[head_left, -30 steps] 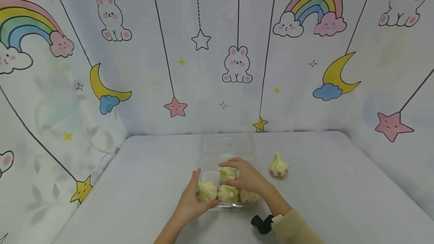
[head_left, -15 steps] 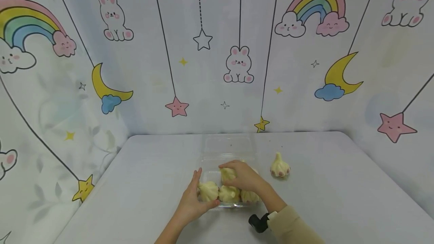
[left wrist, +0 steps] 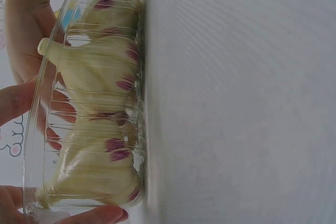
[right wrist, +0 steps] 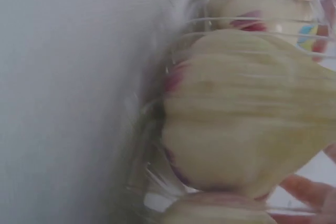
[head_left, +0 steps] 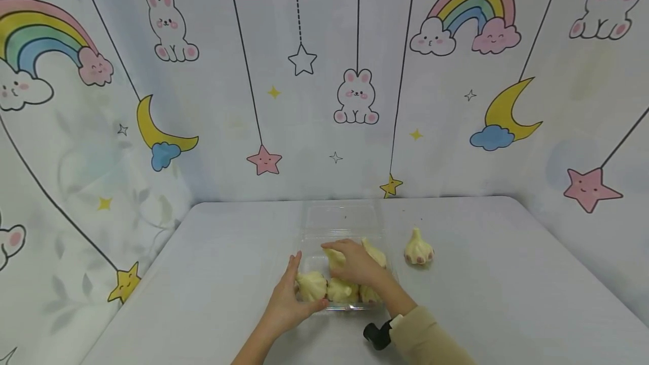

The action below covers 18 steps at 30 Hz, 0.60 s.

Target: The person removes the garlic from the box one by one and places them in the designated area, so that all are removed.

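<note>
A clear plastic box (head_left: 347,307) holds several garlic bulbs with purple marks at their bases. In the head view my right hand (head_left: 361,266) grips a garlic bulb (head_left: 334,257) in the back middle of the box, covering part of it. My left hand (head_left: 286,302) holds the box's front left corner, fingers along the left wall and thumb at the front rim. A front-row bulb (left wrist: 100,72) shows through the ribbed wall in the left wrist view. Close up in the right wrist view is another bulb (right wrist: 241,108), slightly blurred.
The box's clear lid (head_left: 341,218) lies folded back on the white table (head_left: 233,241). One loose garlic bulb (head_left: 419,249) stands right of the box. A black device (head_left: 377,335) hangs at the right wrist. A patterned curtain (head_left: 223,72) surrounds the table's back and sides.
My right hand has closed around the back middle garlic bulb and shifted slightly left with it. The bulb behind that hand shows more. My left hand stays put.
</note>
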Each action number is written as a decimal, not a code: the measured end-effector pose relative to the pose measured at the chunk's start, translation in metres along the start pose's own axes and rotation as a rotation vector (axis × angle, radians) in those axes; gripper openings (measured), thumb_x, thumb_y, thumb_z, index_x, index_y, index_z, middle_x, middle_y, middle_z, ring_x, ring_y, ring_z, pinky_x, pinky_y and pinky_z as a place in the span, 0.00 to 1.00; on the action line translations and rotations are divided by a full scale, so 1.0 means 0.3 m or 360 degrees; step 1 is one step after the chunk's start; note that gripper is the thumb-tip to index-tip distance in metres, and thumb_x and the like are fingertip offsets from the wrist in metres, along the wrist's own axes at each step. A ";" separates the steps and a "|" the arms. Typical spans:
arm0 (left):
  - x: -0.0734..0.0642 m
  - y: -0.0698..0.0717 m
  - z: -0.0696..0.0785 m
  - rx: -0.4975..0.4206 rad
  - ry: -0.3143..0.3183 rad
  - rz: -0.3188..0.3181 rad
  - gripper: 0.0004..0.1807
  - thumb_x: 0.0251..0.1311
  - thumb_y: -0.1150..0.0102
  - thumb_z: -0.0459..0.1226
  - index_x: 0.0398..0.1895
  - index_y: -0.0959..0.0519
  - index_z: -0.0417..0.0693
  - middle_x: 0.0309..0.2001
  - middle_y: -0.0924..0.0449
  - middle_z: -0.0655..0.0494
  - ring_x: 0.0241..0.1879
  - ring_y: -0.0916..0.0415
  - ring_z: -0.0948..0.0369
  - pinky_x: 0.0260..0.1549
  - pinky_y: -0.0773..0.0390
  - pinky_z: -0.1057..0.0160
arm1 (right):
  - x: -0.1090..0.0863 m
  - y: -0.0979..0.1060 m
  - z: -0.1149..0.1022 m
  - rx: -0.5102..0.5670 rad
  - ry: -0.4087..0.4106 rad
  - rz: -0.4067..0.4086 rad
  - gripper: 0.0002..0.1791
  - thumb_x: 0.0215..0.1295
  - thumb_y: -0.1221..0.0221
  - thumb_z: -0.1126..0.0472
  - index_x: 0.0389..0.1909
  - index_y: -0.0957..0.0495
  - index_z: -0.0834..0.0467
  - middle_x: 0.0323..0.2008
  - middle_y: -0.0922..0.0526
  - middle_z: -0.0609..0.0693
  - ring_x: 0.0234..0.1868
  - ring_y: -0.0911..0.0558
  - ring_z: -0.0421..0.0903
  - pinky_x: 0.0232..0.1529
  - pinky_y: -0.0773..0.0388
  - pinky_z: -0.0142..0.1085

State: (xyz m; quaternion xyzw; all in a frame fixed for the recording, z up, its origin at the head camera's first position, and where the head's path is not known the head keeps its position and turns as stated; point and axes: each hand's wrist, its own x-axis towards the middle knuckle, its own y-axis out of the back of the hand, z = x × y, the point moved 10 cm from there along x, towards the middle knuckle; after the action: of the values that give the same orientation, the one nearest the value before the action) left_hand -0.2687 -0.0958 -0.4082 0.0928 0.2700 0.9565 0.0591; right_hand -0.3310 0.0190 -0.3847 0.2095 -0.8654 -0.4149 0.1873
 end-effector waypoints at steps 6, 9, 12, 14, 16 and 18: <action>0.001 0.001 0.000 0.0003 -0.0001 0.0003 0.58 0.41 0.28 0.45 0.71 0.57 0.45 0.68 0.61 0.31 0.55 0.37 0.33 0.49 0.32 0.40 | 0.015 -0.005 0.012 -0.0005 -0.0047 0.0090 0.31 0.51 0.36 0.68 0.59 0.30 0.57 0.56 0.29 0.60 0.57 0.32 0.59 0.54 0.32 0.53; 0.002 0.002 0.001 0.0002 -0.0004 0.0006 0.58 0.41 0.28 0.45 0.71 0.57 0.45 0.68 0.61 0.31 0.55 0.37 0.33 0.49 0.31 0.40 | 0.019 -0.002 0.015 -0.0030 -0.0073 0.0136 0.33 0.48 0.34 0.69 0.59 0.30 0.57 0.54 0.29 0.62 0.54 0.30 0.60 0.50 0.30 0.54; 0.002 0.001 0.001 -0.0009 -0.0003 0.0008 0.59 0.41 0.27 0.45 0.71 0.57 0.45 0.68 0.61 0.31 0.54 0.36 0.33 0.49 0.31 0.41 | 0.021 0.003 0.020 -0.0058 -0.0093 0.0193 0.35 0.46 0.32 0.70 0.58 0.30 0.56 0.52 0.29 0.64 0.51 0.29 0.61 0.47 0.28 0.54; 0.002 0.000 0.001 -0.0020 -0.0002 0.0005 0.59 0.41 0.27 0.44 0.71 0.57 0.45 0.68 0.61 0.31 0.54 0.36 0.33 0.49 0.31 0.40 | 0.021 0.005 0.025 -0.0080 -0.0098 0.0228 0.35 0.45 0.32 0.70 0.58 0.30 0.56 0.50 0.28 0.64 0.49 0.28 0.61 0.45 0.27 0.53; 0.002 -0.001 0.000 -0.0021 -0.0001 0.0003 0.59 0.41 0.27 0.44 0.71 0.57 0.45 0.68 0.61 0.31 0.54 0.36 0.33 0.49 0.31 0.41 | 0.023 0.005 0.030 -0.0103 -0.0106 0.0254 0.36 0.44 0.31 0.70 0.58 0.30 0.55 0.48 0.28 0.64 0.47 0.28 0.61 0.43 0.26 0.52; 0.002 -0.001 0.000 -0.0021 -0.0002 0.0002 0.59 0.41 0.27 0.44 0.71 0.57 0.45 0.68 0.61 0.31 0.55 0.37 0.33 0.49 0.31 0.41 | 0.023 0.005 0.032 -0.0120 -0.0106 0.0274 0.36 0.43 0.32 0.71 0.58 0.30 0.55 0.46 0.28 0.63 0.44 0.28 0.60 0.41 0.25 0.50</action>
State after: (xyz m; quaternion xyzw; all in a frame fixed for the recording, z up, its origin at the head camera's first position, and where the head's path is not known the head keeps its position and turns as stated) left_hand -0.2691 -0.0954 -0.4084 0.0931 0.2636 0.9583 0.0593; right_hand -0.3421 0.0224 -0.3881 0.1133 -0.8697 -0.4364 0.2011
